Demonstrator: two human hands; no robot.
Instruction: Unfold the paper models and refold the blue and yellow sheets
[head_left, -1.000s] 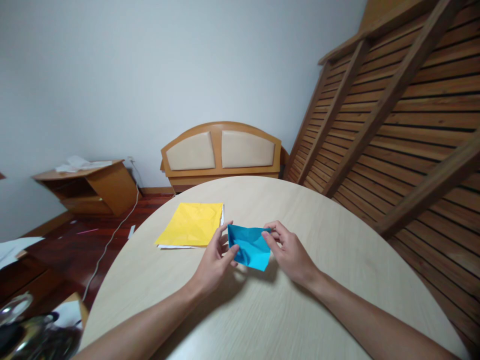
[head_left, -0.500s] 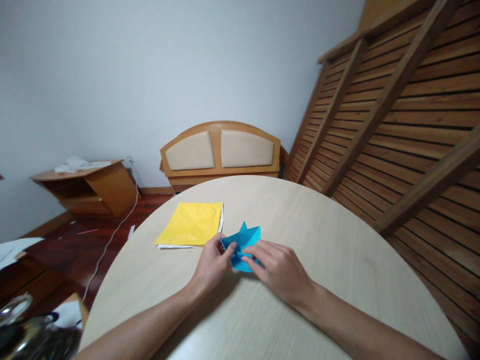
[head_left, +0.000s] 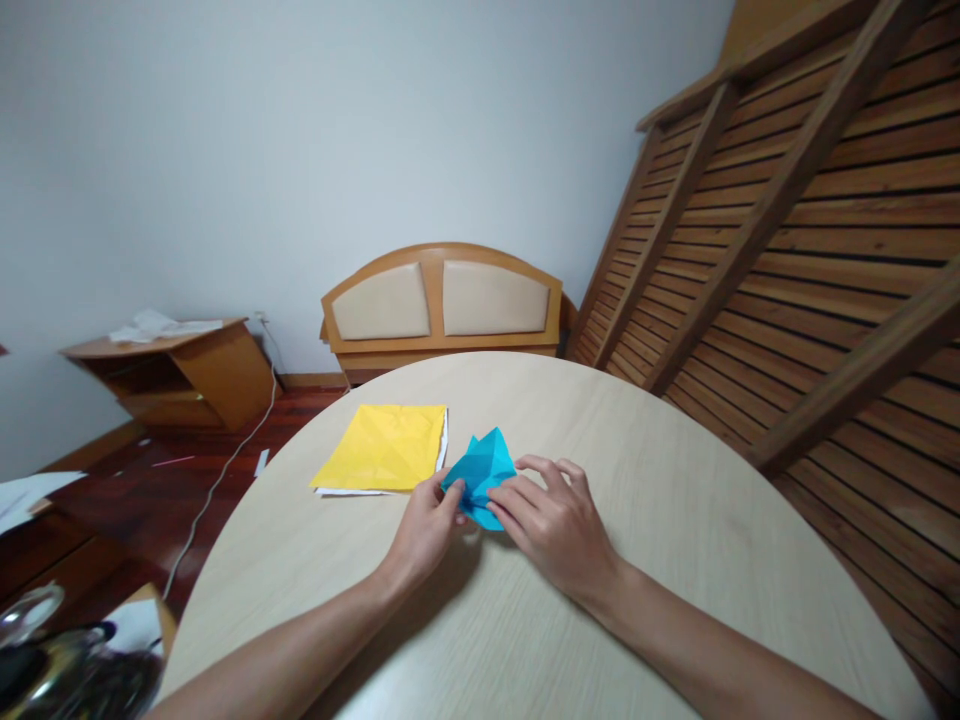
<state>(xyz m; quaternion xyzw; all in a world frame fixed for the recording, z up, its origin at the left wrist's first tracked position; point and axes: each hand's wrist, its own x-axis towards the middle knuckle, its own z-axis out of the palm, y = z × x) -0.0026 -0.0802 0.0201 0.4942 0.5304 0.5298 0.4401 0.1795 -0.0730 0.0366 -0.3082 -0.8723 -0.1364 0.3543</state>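
Both hands meet over the middle of the round desk [head_left: 675, 520], working a folded blue paper [head_left: 481, 470]. The left hand [head_left: 424, 530] pinches the paper's near left corner, thumb and forefinger closed tight on the edge. The right hand [head_left: 559, 525] lies over the paper's right side, its fingers [head_left: 517, 495] bent and pressing on the folds, so it too has hold of the paper. The paper is creased into several facets and stands up a little in a point at its far end, with its near part hidden between the two hands. Just beside it, to the left and a bit farther off, a yellow sheet [head_left: 384, 446] lies flat on the desk with a white sheet [head_left: 444, 440] showing under its edges. Beyond the desk a headboard [head_left: 442, 300] leans at the wall, and slatted wood panels [head_left: 810, 220] stand to the right.
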